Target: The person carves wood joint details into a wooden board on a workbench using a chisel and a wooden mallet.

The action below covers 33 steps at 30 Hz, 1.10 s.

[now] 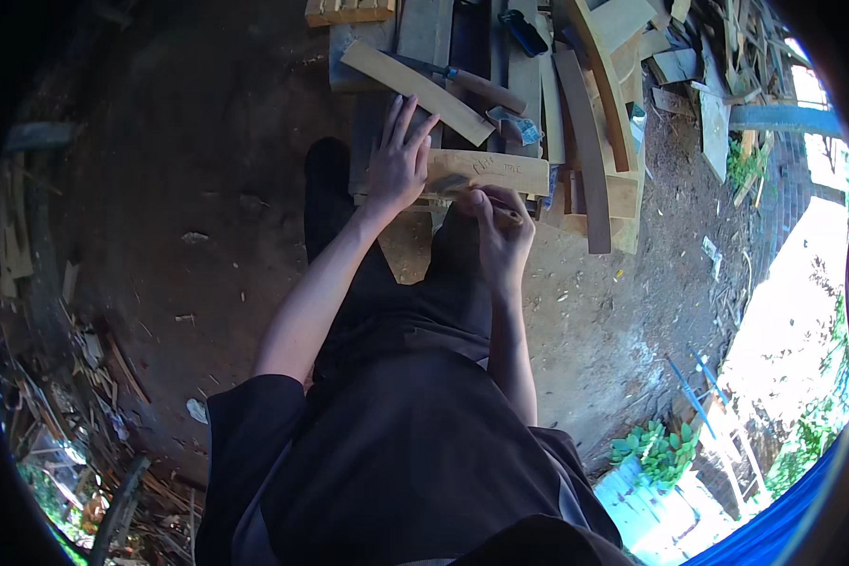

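A pale wooden block (509,172) with pencil-like marks lies across the near end of the plank bench, just in front of my knees. My left hand (404,162) rests at the block's left end, fingers stretched forward and apart, their tips by a pale flat board (415,91). In my closed right hand (505,236) is a short tool with a wooden handle (509,218). Its grey head (451,183) points left against the near side of the block; whether it is a blade or a brush I cannot tell.
Beyond the board lies a tool with a brown wooden handle (486,91), with a black object (523,34) farther off. Long curved wooden pieces (590,151) stick out along the bench's right side. Scrap wood (674,66) is heaped at far right. Bare dirt floor (208,179) surrounds the bench.
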### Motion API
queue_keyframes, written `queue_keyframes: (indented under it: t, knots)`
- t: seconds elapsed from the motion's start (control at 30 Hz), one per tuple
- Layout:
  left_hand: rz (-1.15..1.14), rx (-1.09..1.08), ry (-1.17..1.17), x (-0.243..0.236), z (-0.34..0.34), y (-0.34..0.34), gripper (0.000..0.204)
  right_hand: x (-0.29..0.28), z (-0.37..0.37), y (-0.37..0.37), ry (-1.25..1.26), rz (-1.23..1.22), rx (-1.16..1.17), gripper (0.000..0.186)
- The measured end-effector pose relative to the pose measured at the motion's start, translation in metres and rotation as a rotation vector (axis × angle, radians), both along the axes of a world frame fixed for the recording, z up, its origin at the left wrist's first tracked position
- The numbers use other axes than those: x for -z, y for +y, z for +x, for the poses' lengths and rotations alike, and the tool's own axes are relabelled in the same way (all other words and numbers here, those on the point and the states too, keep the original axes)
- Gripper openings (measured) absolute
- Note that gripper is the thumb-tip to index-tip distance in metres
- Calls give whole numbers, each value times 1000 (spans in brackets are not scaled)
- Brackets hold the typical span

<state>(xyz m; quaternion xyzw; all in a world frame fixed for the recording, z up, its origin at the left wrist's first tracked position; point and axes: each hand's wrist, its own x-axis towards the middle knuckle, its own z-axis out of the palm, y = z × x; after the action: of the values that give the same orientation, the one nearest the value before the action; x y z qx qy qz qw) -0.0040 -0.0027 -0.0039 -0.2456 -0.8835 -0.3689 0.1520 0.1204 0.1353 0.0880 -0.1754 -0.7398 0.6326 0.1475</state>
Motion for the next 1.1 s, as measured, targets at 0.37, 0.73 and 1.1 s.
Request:
queue_keyframes:
  t: [0.37,0.73,1.1]
  knots:
    - [28,-33,3,5,-1,-1,38,-1,-9,16,70,397,139,11]
    - [25,-31,18,5,0,-1,40,2,-11,-2,97,329,111,10]
    - [32,-29,27,0,0,-2,41,0,4,51,36,546,229,10]
